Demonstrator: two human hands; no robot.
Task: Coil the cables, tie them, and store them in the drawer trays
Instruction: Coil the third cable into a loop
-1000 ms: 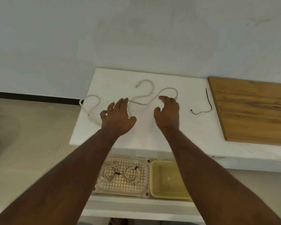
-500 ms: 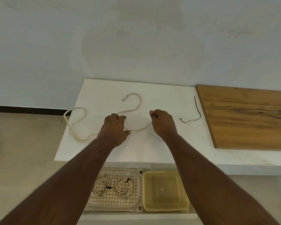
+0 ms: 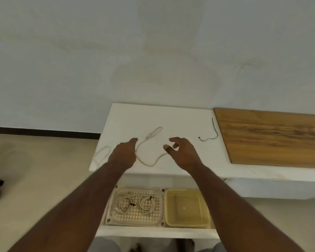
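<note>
We work the cream cable [image 3: 149,160] at frame centre on the white desk [image 3: 180,120], forming a loop. Left hand [image 3: 124,155] grip pinches it; right hand [image 3: 182,153] grip spread, cable at its thumb. Black tie [image 3: 210,136] waits right; tray [image 3: 135,206] below holds two tied coils.

No lettering, label, brand mark, number or sign is showing legibly anywhere in this view; nothing here is reading as text.
</note>
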